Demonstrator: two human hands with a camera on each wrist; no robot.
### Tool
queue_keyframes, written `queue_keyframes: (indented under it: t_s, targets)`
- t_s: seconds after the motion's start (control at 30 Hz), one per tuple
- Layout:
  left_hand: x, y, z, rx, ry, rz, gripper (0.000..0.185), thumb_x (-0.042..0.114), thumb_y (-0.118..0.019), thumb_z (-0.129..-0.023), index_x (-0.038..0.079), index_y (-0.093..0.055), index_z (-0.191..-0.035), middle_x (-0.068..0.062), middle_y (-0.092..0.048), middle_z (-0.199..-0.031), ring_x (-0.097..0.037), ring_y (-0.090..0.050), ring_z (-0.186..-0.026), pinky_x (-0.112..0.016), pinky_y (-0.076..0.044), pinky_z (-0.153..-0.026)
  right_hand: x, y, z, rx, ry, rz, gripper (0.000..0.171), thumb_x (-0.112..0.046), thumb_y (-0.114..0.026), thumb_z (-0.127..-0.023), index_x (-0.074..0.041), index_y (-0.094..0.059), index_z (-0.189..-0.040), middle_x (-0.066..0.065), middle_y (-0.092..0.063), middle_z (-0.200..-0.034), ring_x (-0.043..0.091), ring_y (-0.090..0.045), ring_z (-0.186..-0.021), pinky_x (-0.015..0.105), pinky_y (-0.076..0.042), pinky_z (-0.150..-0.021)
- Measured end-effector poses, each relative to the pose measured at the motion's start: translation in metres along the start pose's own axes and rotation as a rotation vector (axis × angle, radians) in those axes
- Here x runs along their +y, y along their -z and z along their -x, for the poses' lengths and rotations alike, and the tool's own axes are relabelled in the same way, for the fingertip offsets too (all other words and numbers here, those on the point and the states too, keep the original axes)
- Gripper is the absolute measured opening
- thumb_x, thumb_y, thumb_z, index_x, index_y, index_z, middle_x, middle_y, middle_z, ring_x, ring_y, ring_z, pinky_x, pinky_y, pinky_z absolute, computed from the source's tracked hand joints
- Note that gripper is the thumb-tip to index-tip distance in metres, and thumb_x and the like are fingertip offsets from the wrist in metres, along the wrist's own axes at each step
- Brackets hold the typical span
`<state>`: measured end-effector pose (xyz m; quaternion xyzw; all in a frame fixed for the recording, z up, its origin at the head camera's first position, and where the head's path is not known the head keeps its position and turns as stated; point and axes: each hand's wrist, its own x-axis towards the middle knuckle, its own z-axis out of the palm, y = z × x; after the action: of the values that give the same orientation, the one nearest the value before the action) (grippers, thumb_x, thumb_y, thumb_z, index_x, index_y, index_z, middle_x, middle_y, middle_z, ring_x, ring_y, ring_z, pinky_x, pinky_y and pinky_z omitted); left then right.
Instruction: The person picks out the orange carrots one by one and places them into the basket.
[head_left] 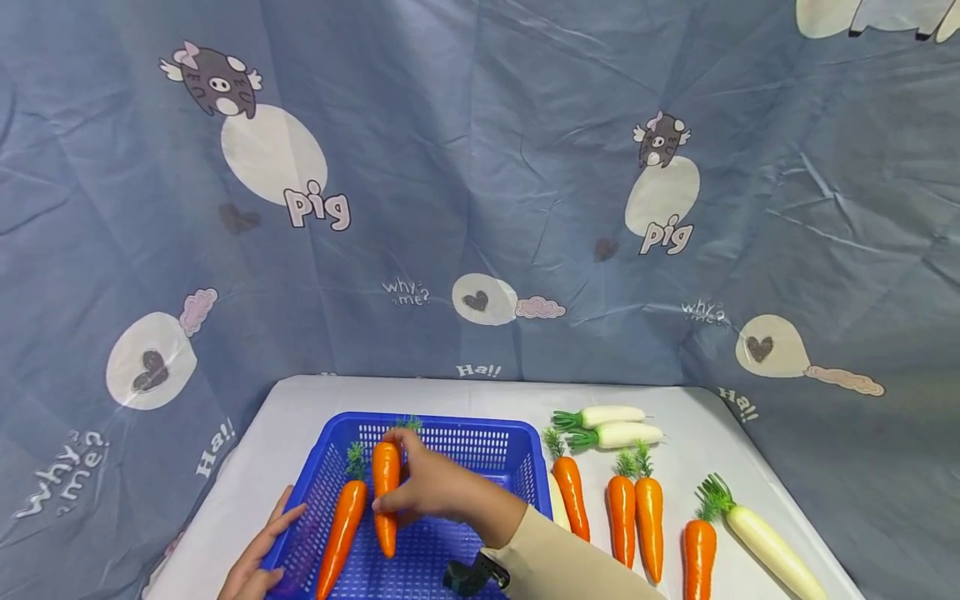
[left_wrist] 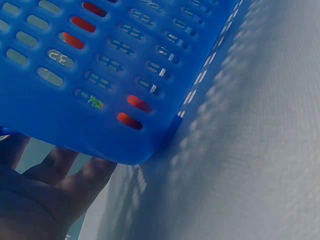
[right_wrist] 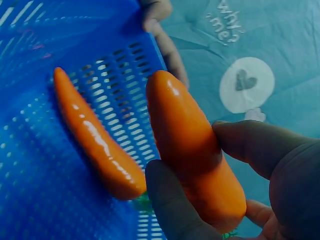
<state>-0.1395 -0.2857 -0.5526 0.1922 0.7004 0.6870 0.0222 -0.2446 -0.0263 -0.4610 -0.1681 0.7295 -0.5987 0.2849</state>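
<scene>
Right hand (head_left: pixel 438 492) grips carrot (head_left: pixel 386 492) over basket (head_left: pixel 517 479); left hand (head_left: pixel 258 550) steadies rim.

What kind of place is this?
Probably a staged tabletop, not a real kitchen: a pig-print cloth hangs behind a white table, with shiny toy-looking carrots, radishes and a blue basket.

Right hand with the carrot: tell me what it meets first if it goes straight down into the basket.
Probably the bare mesh floor of the blue basket. The right hand grips one carrot tip-down over it, beside the carrot already lying inside. Depth is unclear, so its tip might graze that one.
</scene>
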Motion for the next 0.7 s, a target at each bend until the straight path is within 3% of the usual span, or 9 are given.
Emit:
queue_keyframes:
  t_s: [0.1, 0.23, 0.47, 0.7]
  targets:
    - [0.002, -0.001, 0.001, 0.013, 0.029, 0.012, 0.075, -0.002, -0.039, -0.076, -0.006, -0.019, -0.148, 0.024, 0.003, -0.158, 0.025, -0.019, -0.126, -0.013, -0.037, -0.092, 0.005, -0.004, -0.003, -0.005, -0.019, 0.011, 0.082, 0.007, -0.077, -0.071, -0.032, -0.037, -0.132, 0.016, -0.056, -0.104, 0.026, -0.064, -0.079, 0.046, -0.055, -0.058]
    - [0.001, 0.0, 0.001, 0.003, 0.005, -0.003, 0.075, -0.006, -0.036, -0.074, -0.008, -0.019, -0.147, 0.022, 0.004, -0.158, 0.025, -0.017, -0.127, -0.011, -0.035, -0.094, 0.014, -0.008, -0.007, -0.028, -0.051, -0.015, 0.081, 0.009, -0.075, -0.071, -0.031, -0.038, -0.13, 0.017, -0.054, -0.104, 0.027, -0.064, -0.08, 0.048, -0.055, -0.06]
    - [-0.001, 0.003, 0.002, 0.01, 0.018, -0.023, 0.076, -0.003, -0.039, -0.073, -0.008, -0.021, -0.147, 0.029, 0.0, -0.155, 0.024, -0.02, -0.126, -0.017, -0.042, -0.089, 0.025, -0.014, -0.011, -0.016, -0.091, -0.066, 0.08, 0.012, -0.074, -0.07, -0.026, -0.038, -0.13, 0.018, -0.052, -0.102, 0.03, -0.063, -0.079, 0.045, -0.055, -0.056]
    - [-0.005, 0.002, -0.001, 0.007, -0.045, -0.043, 0.074, -0.006, -0.037, -0.072, -0.01, -0.023, -0.145, 0.029, -0.003, -0.156, 0.022, -0.02, -0.127, -0.015, -0.04, -0.089, 0.029, -0.012, -0.013, -0.037, -0.134, -0.073, 0.085, 0.014, -0.072, -0.07, -0.023, -0.035, -0.137, 0.019, -0.053, -0.1, 0.031, -0.065, -0.077, 0.048, -0.055, -0.06]
